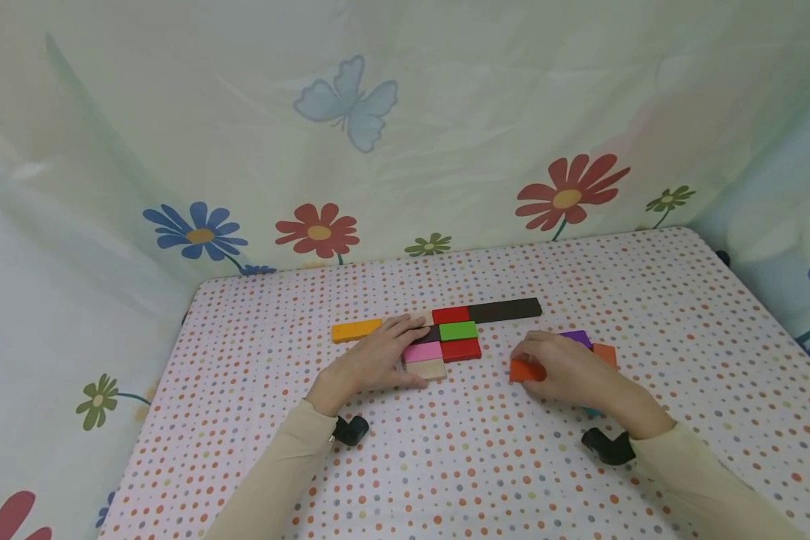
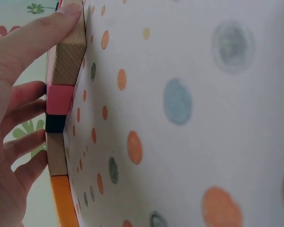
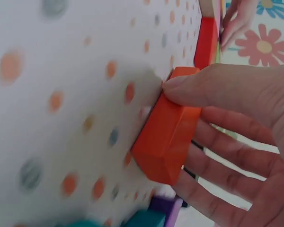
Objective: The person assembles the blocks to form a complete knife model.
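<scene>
My left hand rests over a group of flat coloured blocks, fingers spread and relaxed. In the left wrist view its thumb lies against a plain wooden block, and the fingertips reach the pink block and those behind it. Beside these sit a green block and a red block. My right hand pinches an orange block between thumb and fingers, a short way right of the group. The right wrist view shows the thumb on the block's near face, close over the tablecloth.
Behind the group runs a row with a yellow-orange block, a red block and a long dark strip. Purple, coral and teal blocks lie around the right hand, partly hidden. A flowered curtain hangs behind.
</scene>
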### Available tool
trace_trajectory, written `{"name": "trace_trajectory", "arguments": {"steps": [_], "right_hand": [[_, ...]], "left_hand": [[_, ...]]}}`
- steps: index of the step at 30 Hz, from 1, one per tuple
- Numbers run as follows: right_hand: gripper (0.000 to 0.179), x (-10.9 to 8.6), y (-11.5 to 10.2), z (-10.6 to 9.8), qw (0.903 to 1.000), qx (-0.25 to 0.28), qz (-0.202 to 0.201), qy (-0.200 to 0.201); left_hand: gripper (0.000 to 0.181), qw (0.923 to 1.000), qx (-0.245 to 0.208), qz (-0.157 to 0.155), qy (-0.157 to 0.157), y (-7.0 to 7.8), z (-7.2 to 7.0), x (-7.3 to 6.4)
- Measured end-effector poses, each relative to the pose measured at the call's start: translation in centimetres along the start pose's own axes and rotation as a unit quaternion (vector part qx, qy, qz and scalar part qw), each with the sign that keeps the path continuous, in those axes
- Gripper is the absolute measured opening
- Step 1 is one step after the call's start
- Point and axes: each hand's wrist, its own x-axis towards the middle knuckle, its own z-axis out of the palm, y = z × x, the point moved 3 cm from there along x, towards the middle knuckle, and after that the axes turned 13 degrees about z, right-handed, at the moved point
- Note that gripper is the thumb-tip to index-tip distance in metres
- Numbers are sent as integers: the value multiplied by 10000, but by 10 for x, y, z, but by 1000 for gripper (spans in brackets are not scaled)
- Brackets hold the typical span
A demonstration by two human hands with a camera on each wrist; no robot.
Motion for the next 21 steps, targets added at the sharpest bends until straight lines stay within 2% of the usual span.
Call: {"name": "trace_trajectory", "arguments": {"steps": [6, 13, 21], "right_hand": [[31, 9, -27, 2, 9985, 166, -522, -79], [33, 23, -55, 9, 9934, 43, -1150, 8], [33, 33, -65, 20, 9928, 118, -1191, -32]], "left_hand": [[90, 10000, -43, -26, 26, -1, 1, 0], [89, 9998, -157, -29, 85, -1, 1, -1], [89, 9997, -195, 33, 135, 0, 0, -2]]}}
